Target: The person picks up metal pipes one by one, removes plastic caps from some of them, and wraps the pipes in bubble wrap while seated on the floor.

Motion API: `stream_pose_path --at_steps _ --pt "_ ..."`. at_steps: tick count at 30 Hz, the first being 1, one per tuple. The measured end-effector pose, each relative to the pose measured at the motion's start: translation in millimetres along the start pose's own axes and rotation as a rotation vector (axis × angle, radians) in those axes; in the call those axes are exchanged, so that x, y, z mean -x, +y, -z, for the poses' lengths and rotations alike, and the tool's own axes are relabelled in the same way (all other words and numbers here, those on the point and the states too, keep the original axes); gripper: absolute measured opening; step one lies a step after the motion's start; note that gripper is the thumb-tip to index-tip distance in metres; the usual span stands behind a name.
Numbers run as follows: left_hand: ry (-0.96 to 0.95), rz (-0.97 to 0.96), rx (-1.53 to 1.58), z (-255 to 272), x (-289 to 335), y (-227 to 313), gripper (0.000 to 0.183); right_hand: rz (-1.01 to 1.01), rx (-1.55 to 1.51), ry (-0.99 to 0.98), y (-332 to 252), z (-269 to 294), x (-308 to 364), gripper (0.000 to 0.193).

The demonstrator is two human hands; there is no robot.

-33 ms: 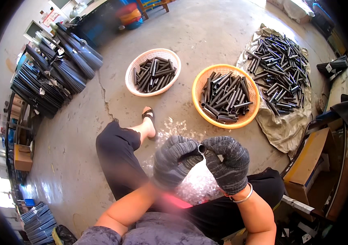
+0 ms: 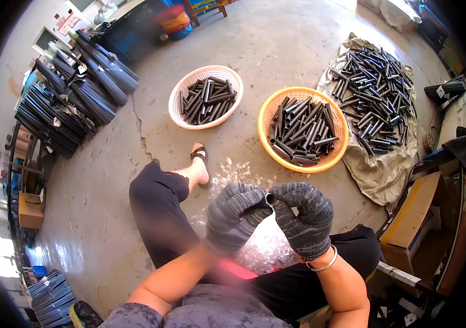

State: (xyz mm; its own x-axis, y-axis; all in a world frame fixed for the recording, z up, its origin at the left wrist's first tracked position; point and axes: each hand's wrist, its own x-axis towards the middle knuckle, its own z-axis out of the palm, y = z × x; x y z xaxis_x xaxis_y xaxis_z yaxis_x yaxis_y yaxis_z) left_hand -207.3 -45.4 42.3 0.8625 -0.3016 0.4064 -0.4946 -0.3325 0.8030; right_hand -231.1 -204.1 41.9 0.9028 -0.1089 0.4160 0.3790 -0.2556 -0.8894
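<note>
Both hands wear grey knitted gloves and meet over my lap around one short black tube (image 2: pixel 270 200). Its round open end shows between them; the rest is hidden by the gloves. My left hand (image 2: pixel 234 217) is closed with its fingers curled around the tube's left side. From the other side my right hand (image 2: pixel 305 220) closes on it, thumb and fingers bent. Below the hands, between my legs, lies a heap of clear plastic scraps (image 2: pixel 265 247). More loose clear scraps (image 2: pixel 234 172) are scattered on the floor just beyond my hands.
Ahead stand a pink basket (image 2: pixel 174 109) and an orange basket (image 2: pixel 264 139), both holding short black tubes. At right, many more tubes (image 2: pixel 377 93) lie on a tan sheet (image 2: pixel 372 177). An open cardboard box (image 2: pixel 413 216) is near my right. Bundled long tubes (image 2: pixel 74 93) lean at left.
</note>
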Motion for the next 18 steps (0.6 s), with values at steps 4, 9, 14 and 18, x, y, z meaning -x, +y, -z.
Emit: stream_pose_path --at_steps 4,9,14,18 --pt "0.042 -0.03 -0.023 2.7 3.8 -0.7 0.024 0.002 0.017 0.012 -3.9 -6.0 -0.9 0.018" --pt "0.039 -0.109 -0.12 5.5 5.8 -0.3 0.022 0.041 0.034 -0.027 -2.3 -9.3 -2.2 0.018" --pt "-0.06 0.111 0.15 15.7 9.4 -0.1 0.022 0.081 -0.03 -0.135 -2.0 -2.0 -8.5 0.02" --pt "-0.03 0.313 0.496 15.9 14.0 3.0 0.024 -0.01 -0.107 -0.146 -1.5 -2.8 -4.0 0.022"
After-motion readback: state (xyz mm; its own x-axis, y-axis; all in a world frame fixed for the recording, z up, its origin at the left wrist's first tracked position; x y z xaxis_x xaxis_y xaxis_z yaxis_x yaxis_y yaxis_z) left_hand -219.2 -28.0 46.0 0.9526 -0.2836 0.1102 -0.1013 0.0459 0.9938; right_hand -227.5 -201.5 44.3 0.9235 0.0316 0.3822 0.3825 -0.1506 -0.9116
